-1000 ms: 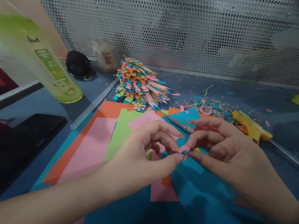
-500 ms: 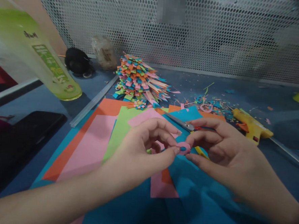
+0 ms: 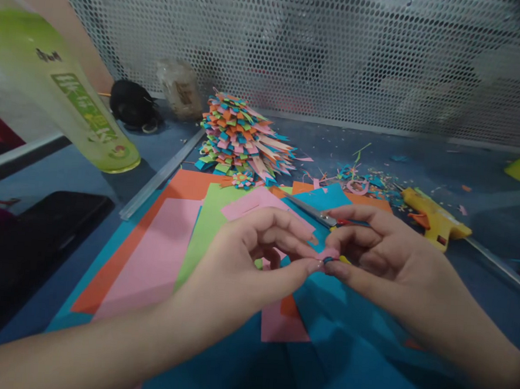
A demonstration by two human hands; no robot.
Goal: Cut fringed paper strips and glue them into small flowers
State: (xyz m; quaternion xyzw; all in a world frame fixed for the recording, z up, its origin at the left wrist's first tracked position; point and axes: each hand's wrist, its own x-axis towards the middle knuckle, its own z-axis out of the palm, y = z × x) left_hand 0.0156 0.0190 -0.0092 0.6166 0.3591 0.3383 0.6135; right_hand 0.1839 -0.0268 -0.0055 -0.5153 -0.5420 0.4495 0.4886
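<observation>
Between the fingertips of both hands is a small pink paper ring (image 3: 328, 255), partly covered by the fingers. My left hand (image 3: 265, 253) pinches its left side with thumb and forefinger. From the other side, my right hand (image 3: 371, 251) pinches it the same way. Scissors (image 3: 309, 211) with red and yellow handles lie just behind the right fingers, their handles mostly hidden. Beneath the hands spread coloured paper sheets: blue (image 3: 339, 340), pink (image 3: 155, 241), green (image 3: 200, 226) and orange (image 3: 100, 284).
A pile of folded paper strips (image 3: 237, 134) stands at the back, a small paper flower (image 3: 243, 179) before it. Right are scraps (image 3: 375, 181) and a yellow glue gun (image 3: 439, 220). Left are a green bottle (image 3: 89, 113), a clear stick (image 3: 159, 179) and a black phone (image 3: 40, 251).
The paper ring has tilted from showing its hole to lying nearly edge-on. Both hands have drawn closer together around it. The surroundings look the same apart from a slight camera shift.
</observation>
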